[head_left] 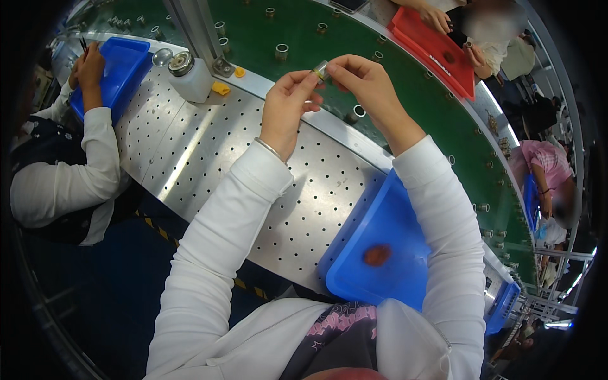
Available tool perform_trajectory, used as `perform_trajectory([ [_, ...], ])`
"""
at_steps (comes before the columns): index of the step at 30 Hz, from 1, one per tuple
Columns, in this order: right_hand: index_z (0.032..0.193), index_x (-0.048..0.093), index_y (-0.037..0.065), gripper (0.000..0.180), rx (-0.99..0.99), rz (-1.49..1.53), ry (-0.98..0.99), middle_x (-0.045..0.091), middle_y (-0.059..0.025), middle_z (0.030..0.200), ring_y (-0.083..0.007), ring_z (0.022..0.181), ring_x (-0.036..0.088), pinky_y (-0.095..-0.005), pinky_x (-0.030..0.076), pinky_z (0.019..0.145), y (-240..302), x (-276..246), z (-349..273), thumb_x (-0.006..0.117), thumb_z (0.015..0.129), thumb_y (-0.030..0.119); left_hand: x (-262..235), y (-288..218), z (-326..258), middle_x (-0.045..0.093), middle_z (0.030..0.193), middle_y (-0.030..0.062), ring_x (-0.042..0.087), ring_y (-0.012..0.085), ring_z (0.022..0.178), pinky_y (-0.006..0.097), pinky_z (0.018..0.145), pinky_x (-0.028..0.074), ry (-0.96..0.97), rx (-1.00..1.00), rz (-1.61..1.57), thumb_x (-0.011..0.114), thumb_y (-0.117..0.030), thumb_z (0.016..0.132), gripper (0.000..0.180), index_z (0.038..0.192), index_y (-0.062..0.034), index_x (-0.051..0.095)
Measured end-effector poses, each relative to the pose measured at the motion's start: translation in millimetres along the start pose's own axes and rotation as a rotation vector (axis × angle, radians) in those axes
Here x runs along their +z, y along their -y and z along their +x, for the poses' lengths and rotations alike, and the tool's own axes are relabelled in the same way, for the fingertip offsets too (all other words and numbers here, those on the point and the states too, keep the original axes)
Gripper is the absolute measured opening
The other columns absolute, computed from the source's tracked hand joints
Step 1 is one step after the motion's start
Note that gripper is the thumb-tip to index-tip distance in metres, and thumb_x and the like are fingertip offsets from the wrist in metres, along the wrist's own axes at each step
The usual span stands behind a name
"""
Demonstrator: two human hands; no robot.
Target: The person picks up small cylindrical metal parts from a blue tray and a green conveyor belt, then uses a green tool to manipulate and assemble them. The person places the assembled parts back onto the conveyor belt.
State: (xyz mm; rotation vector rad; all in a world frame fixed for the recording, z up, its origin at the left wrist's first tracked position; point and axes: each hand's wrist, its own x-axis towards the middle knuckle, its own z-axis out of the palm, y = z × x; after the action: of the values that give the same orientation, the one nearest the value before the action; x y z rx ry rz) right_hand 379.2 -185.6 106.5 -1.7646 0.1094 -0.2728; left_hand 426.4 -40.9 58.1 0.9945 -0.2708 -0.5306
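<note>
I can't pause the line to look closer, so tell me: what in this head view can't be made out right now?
- Small clear part pinched between left hand and right hand: too small, mostly hidden by fingertips.
- Reddish clump in the blue tray: blurred, kind unclear.
- That tray's right side: covered by the right sleeve.
- Metal sockets on the green conveyor: too small to see inside.

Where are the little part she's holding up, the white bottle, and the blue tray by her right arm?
Small clear part (pixel 321 69): head view, its middle, between both hands' fingertips.
White bottle (pixel 192 80): head view, its body.
Blue tray (pixel 392 228): head view, bare floor.
</note>
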Motion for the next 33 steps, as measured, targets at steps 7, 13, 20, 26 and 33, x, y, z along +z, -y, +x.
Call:
perform_trajectory([
  [7,0.093,0.064,0.002,0.018,-0.008,0.024,0.006,0.058,0.0018,0.077,-0.0049,0.069,0.049,-0.019,0.038,0.063,-4.2,-2.4,-3.3,0.062,0.086,0.018,7.3,-1.7,-3.2,0.061,0.097,0.0061,0.059,0.0107,0.082,0.023,0.069,0.048,-0.041,0.258,0.205,0.064,-0.007,0.083,0.027,0.107,0.0005,0.055],
  [13,0.094,0.064,0.003,0.016,0.013,0.057,0.016,0.06,0.0015,0.081,-0.0046,0.074,0.052,-0.0184,0.039,0.066,-5.9,-2.1,-3.2,0.064,0.085,0.016,5.2,0.1,-0.8,0.061,0.095,0.0075,0.059,0.0113,0.081,0.023,0.065,0.05,-0.076,0.339,0.269,0.066,-0.001,0.08,0.027,0.105,0.0013,0.056],
  [20,0.087,0.066,0.002,0.012,-0.085,-0.278,-0.04,0.064,-0.0046,0.081,-0.0142,0.071,0.059,-0.0252,0.046,0.066,-10.7,-6.0,0.5,0.065,0.08,0.012,8.5,-3.5,-3.8,0.056,0.103,0.0058,0.056,0.0112,0.085,0.023,0.069,0.047,-0.2,0.183,0.18,0.061,-0.02,0.087,0.031,0.112,-0.0028,0.053],
  [26,0.084,0.066,0.006,0.015,-0.227,-0.993,0.068,0.062,-0.0082,0.082,-0.0271,0.075,0.06,-0.0359,0.048,0.068,-29.7,0.8,-6.1,0.064,0.078,0.019,-1.6,-3.1,4.5,0.055,0.089,0.0036,0.054,0.0106,0.073,0.022,0.061,0.044,-0.385,0.157,-0.02,0.054,-0.017,0.091,0.016,0.101,-0.0044,0.055],
  [33,0.086,0.066,0.007,0.016,-0.09,-0.825,-0.013,0.062,-0.0076,0.073,-0.0217,0.068,0.059,-0.0333,0.047,0.062,-2.2,-4.2,-10.0,0.064,0.078,0.02,-6.9,-3.9,3.5,0.041,0.062,-0.002,0.038,0.0072,0.053,0.021,0.047,0.029,-0.334,0.051,-0.117,0.054,-0.021,0.091,0.024,0.072,-0.0078,0.048],
])
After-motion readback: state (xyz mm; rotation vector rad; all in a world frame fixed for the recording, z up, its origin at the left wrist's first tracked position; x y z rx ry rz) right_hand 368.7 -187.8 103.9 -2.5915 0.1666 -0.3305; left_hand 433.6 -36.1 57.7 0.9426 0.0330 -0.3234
